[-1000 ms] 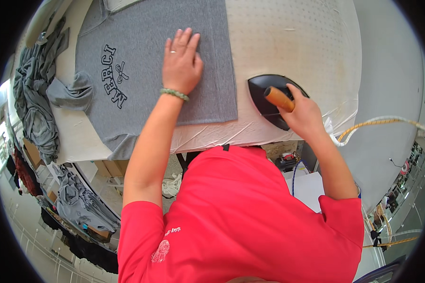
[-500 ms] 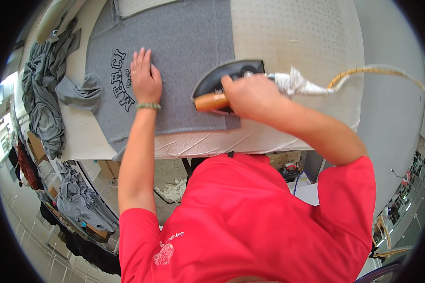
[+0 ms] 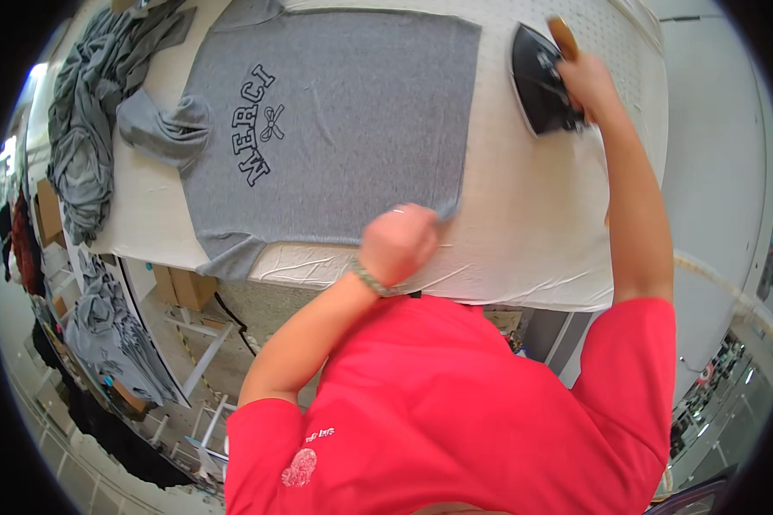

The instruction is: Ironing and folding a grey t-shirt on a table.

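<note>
A grey sweatshirt (image 3: 361,112) lies spread flat on a pale padded pressing table, its dark outlined lettering and bow print toward the left. What looks like its hood (image 3: 165,129) is bunched at the left end. My left hand (image 3: 399,244) is closed at the sweatshirt's near right corner, fingers curled on the hem; motion smears them a little. My right hand (image 3: 587,84) grips the wooden handle of a black iron (image 3: 537,81). The iron is over the table cover, to the right of the sweatshirt and apart from it. Part of its handle is hidden by my hand.
A heap of grey garments (image 3: 86,146) lies along the table's left end. More grey garments (image 3: 116,335) hang or lie below at the left, beside a cardboard box (image 3: 185,287). A pale cable (image 3: 721,287) runs at the right. The table's near edge (image 3: 507,292) is by my waist.
My right hand has carried the iron off the sweatshirt, right and away from me. My left hand has moved from flat beside the print to the near right corner and closed there.
</note>
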{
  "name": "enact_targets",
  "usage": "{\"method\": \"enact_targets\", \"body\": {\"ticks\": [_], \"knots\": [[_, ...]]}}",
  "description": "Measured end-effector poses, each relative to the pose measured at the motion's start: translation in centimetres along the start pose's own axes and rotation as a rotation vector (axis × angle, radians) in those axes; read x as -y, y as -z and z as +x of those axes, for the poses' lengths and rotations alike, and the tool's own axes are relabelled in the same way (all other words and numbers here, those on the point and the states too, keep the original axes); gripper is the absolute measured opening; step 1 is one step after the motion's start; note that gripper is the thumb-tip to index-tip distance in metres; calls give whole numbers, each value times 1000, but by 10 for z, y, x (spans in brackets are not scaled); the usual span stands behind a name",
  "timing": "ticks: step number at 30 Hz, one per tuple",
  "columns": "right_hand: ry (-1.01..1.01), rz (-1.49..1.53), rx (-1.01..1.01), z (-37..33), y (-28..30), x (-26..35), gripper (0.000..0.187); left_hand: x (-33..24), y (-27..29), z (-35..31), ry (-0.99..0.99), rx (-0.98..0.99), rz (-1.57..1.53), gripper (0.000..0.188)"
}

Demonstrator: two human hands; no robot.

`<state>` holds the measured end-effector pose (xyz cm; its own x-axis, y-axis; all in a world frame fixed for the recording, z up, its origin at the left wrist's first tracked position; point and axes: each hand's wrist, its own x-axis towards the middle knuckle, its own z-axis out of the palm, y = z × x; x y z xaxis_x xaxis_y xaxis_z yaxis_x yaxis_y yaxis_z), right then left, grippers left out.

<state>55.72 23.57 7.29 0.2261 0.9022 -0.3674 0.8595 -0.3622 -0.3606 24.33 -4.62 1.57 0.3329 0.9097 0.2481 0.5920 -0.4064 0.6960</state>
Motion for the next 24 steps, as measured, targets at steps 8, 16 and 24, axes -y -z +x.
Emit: {"method": "enact_targets", "body": {"ticks": [8, 16, 24], "knots": [[-179, 166, -9, -105, -9, -71, 27, 44, 73, -92, 1031, -523, -622, 23], [-180, 176, -6, -103, -16, -69, 23, 41, 97, -56, 389, -369, 420, 42], [382, -625, -487, -112, -22, -9, 35, 60, 82, -20, 842, -147, 106, 29]]}}
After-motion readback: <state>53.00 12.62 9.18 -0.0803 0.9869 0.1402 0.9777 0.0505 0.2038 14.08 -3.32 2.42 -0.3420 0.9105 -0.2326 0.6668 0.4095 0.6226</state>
